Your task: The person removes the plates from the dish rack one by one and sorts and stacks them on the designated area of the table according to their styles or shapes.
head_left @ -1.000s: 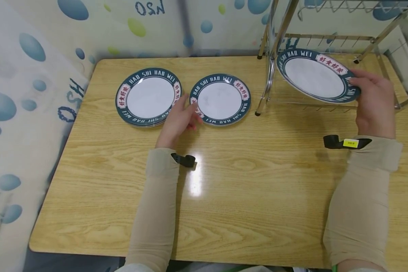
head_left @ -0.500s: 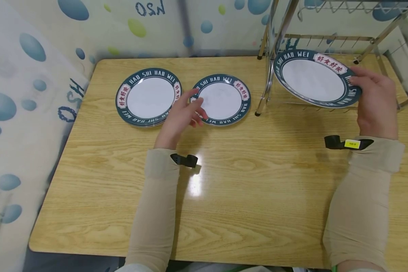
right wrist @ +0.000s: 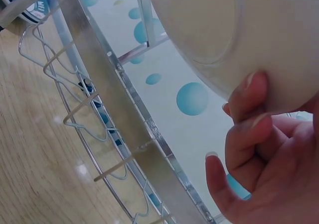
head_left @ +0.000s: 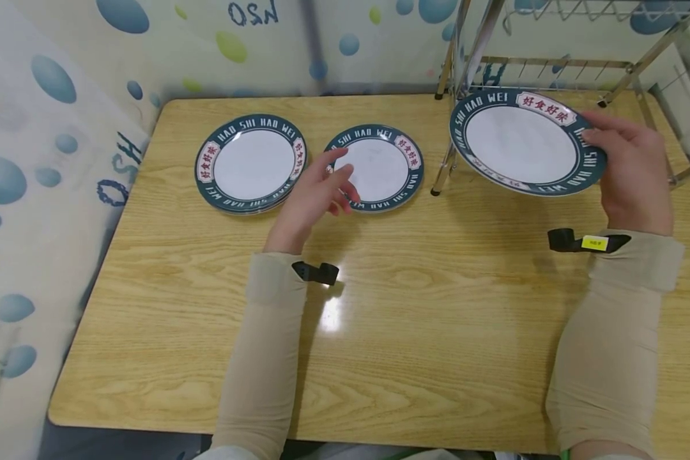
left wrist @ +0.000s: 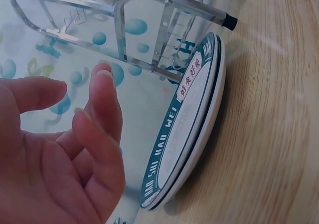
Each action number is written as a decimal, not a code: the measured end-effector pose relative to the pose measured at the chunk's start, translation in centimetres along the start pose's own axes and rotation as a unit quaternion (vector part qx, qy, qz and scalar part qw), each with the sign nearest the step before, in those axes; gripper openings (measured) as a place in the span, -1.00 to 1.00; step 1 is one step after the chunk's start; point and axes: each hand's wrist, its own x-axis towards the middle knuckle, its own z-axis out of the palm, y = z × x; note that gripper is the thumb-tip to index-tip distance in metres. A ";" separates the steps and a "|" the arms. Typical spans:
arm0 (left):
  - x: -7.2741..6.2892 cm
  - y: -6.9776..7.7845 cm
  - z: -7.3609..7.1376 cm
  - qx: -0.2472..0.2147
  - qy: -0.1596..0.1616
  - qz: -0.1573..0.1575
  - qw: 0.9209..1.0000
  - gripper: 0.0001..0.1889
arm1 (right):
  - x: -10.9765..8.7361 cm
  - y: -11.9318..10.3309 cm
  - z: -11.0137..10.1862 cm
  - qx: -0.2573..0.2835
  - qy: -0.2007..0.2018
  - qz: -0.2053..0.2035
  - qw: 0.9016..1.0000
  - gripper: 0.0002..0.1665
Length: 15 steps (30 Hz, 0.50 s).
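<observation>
My right hand (head_left: pixel 635 169) pinches the right edge of a white plate (head_left: pixel 523 142) with a dark green lettered rim, thumb on top and fingers beneath. The plate is tilted and held in the air in front of the metal rack; its pale underside (right wrist: pixel 249 30) fills the top of the right wrist view. My left hand (head_left: pixel 316 198) hovers with loosely bent fingers and holds nothing. It partly covers the left edge of the middle plates (head_left: pixel 374 167), which are two stacked, as the left wrist view shows. Left of that hand lies another matching plate stack (head_left: pixel 253 165).
A chrome two-tier dish rack (head_left: pixel 558 64) stands at the back right, its wire lower shelf behind the held plate. Behind the wooden table (head_left: pixel 414 332) is a wall (head_left: pixel 374 70) patterned with blue and green dots.
The plate in my right hand has come forward and slightly left, away from the rack. My left hand has lifted and shifted right, from between the plates to over the middle stack's left edge.
</observation>
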 end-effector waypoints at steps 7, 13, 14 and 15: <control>0.1 0.0 0.2 -0.004 -0.020 0.017 1.000 -0.52 | -0.1 -0.3 0.2 0.004 -0.010 -0.004 1.000 -0.66; 0.1 0.1 0.4 0.003 -0.036 0.026 0.999 -0.49 | -0.3 -0.5 0.6 0.006 -0.024 -0.004 1.000 -0.65; 0.1 0.0 0.5 0.003 -0.039 0.030 0.999 -0.49 | -0.3 -0.5 0.7 0.001 -0.029 -0.004 1.000 -0.65; 0.2 0.0 0.5 0.003 -0.044 0.032 0.999 -0.49 | -0.3 -0.6 0.7 -0.003 -0.035 -0.007 0.999 -0.65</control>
